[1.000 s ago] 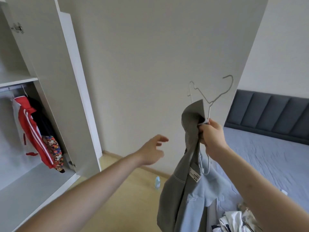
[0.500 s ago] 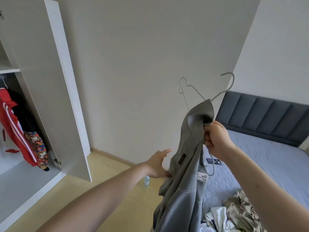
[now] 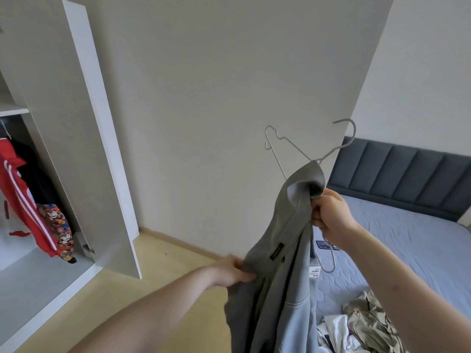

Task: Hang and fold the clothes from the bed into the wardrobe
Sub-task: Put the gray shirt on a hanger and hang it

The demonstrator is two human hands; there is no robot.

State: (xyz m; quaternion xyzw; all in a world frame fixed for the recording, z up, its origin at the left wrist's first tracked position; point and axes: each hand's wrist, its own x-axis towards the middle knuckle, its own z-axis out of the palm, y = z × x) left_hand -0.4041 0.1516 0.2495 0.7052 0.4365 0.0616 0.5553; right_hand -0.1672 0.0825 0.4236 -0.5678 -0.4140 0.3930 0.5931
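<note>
open wardrobe (image 3: pixel 76 174) at 9 o'clock holds a hung red jacket (image 3: pixel 23 200); left hand (image 3: pixel 233 272) pinches the grey jacket (image 3: pixel 277 263) at centre, right hand (image 3: pixel 330 215) at 3 o'clock grips its collar with the wire hanger (image 3: pixel 300 154), above the bed (image 3: pixel 407 245).

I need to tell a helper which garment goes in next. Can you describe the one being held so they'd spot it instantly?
Between the open wardrobe and the bed, both hands hold up a grey jacket. Unlike the crumpled clothes on the bed, a wire hanger sticks out of its collar.
</note>
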